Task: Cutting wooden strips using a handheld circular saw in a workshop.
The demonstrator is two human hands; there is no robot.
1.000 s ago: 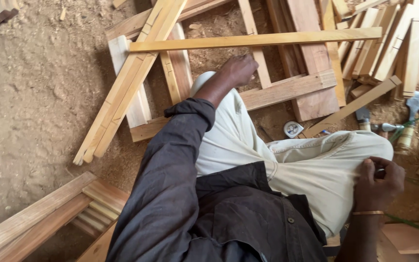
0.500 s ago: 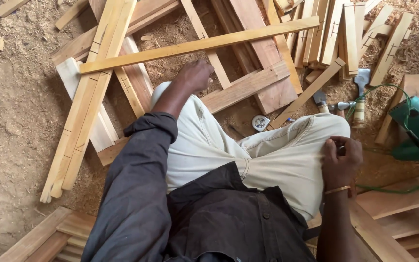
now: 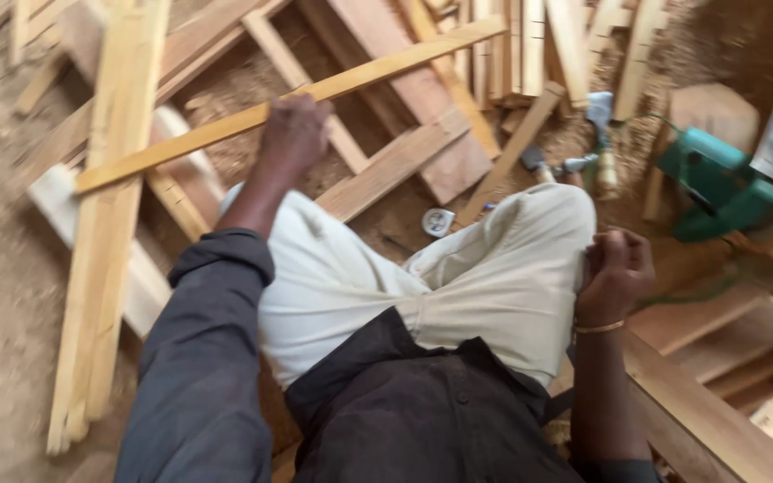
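My left hand [image 3: 293, 134] reaches forward past my left knee, and its fingers curl over a long pale wooden slat [image 3: 181, 143]. That slat lies slantwise across a wooden frame [image 3: 395, 165] on the sawdust floor. My right hand [image 3: 615, 273], with a thin bangle at the wrist, rests in a fist against my right knee in light trousers [image 3: 503, 277]. Whether anything small is inside the fist is hidden. The view is blurred by motion.
A bundle of long slats [image 3: 105, 233] lies at the left. A small round tape measure [image 3: 437, 222] sits on the ground in front of my knees, with a hammer [image 3: 539, 163] beyond it. A green power tool [image 3: 717, 183] stands at the right, above stacked wooden frames [image 3: 717, 358].
My left hand has moved up from the frame board onto the long slat and closed over it. The view has swung right and closer. My right hand stays at the knee.
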